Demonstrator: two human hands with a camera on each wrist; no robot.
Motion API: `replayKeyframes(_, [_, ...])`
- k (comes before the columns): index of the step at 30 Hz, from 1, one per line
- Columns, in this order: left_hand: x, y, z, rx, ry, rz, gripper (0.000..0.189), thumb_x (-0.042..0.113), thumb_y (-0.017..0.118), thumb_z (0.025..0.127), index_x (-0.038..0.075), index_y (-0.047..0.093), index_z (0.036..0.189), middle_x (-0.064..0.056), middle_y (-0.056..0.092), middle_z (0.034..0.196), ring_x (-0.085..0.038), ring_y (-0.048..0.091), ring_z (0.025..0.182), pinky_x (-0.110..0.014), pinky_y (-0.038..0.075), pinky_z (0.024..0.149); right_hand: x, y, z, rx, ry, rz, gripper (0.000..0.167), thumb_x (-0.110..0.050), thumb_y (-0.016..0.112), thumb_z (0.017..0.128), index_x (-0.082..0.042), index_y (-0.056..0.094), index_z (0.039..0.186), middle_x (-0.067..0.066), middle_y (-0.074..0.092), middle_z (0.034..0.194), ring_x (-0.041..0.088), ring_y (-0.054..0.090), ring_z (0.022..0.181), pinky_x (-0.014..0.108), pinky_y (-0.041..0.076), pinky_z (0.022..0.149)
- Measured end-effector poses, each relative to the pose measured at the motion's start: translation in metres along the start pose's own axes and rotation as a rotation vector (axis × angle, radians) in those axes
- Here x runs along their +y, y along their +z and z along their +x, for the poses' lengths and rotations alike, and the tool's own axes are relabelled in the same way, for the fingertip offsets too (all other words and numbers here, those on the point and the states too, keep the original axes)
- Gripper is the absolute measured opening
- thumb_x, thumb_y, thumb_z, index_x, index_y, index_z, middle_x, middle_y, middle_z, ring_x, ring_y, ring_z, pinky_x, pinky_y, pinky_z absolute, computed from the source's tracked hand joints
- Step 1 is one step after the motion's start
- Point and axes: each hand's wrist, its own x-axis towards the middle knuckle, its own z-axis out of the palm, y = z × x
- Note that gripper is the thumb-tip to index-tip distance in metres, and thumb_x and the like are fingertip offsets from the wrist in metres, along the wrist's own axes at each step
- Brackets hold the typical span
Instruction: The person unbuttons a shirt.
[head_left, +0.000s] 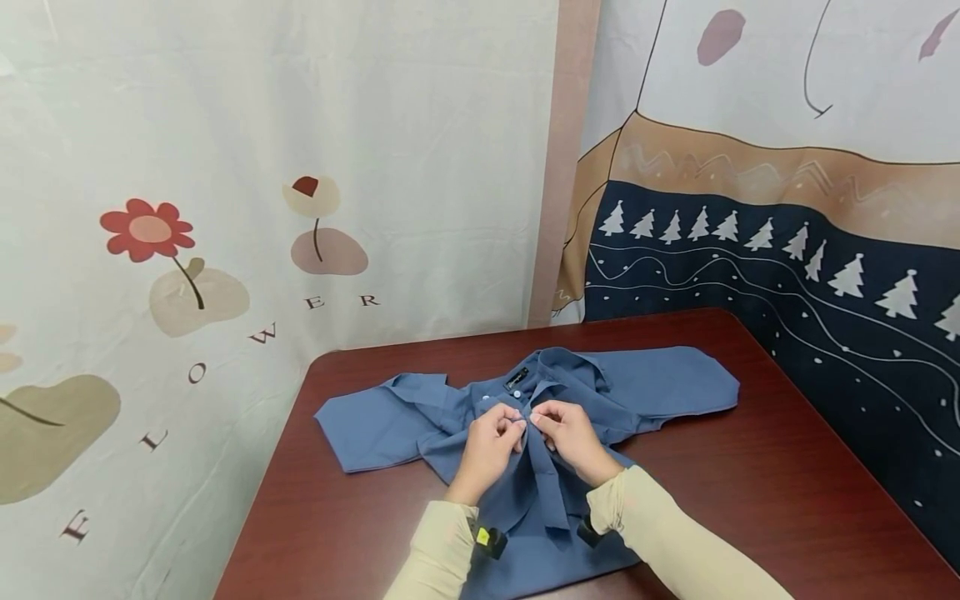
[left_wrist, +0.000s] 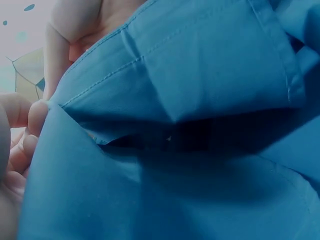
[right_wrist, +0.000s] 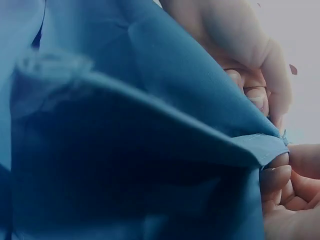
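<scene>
1. Pinching the blue shirt (head_left: pixel 667 379) at its front, the left hand (head_left: pixel 489 446) and right hand (head_left: pixel 576 439) nearly meet, forearms angled inward.
2. Both grips are narrow, with fabric held between thumb and fingers.
3. Collar away from the person, the shirt lies spread on a reddish-brown table (head_left: pixel 352 517).
4. Behind hangs a pale flower-printed curtain (head_left: pixel 442 125); rightward, a tree-patterned cloth (head_left: pixel 712 292).

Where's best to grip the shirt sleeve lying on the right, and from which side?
Likely the outer end of that sleeve, pinched from the right: it lies spread toward that side, its end free, while the left hand and right hand pinch the shirt at its front.
</scene>
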Motion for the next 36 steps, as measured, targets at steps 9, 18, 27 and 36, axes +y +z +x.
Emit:
replayKeyframes(9, [0.02,-0.007,-0.004,-0.041,-0.035,-0.071,0.008,0.001,0.058,0.095,-0.005,0.063,0.094,-0.014,0.057,0.06,-0.007,0.045,0.048,-0.022,0.042,0.053,-0.002,-0.003,0.001,-0.109,0.057,0.106,0.014,-0.001,0.052,0.099,0.01,0.061,0.098,0.006,0.048,0.069,0.017,0.044,0.056,0.025,0.04,0.053])
replayKeyframes(18, [0.042,-0.016,-0.007,-0.055,-0.047,-0.119,0.009,-0.002,0.056,0.094,-0.009,0.062,0.095,-0.017,0.056,0.061,-0.006,0.043,0.047,-0.021,0.039,0.048,0.003,-0.003,0.001,-0.094,0.058,0.137,0.015,-0.006,0.055,0.099,0.007,0.062,0.099,0.005,0.048,0.069,0.015,0.044,0.056,0.024,0.04,0.053])
replayKeyframes(27, [0.008,-0.012,-0.003,-0.047,-0.092,-0.124,0.009,0.001,0.058,0.095,-0.006,0.063,0.093,-0.02,0.055,0.061,-0.009,0.04,0.045,-0.021,0.034,0.046,0.016,-0.01,0.006,0.002,0.048,0.132,0.015,-0.007,0.061,0.096,0.007,0.063,0.098,0.007,0.053,0.066,0.014,0.046,0.052,0.023,0.04,0.049])
replayKeyframes(36, [-0.032,-0.006,-0.011,-0.084,-0.123,0.079,0.004,0.009,0.063,0.093,0.006,0.065,0.094,0.001,0.054,0.06,-0.009,0.05,0.052,-0.025,0.042,0.052,0.048,-0.028,0.009,0.019,-0.169,-0.433,0.007,-0.007,0.067,0.091,-0.009,0.064,0.086,-0.003,0.058,0.07,0.011,0.055,0.058,0.028,0.046,0.056])
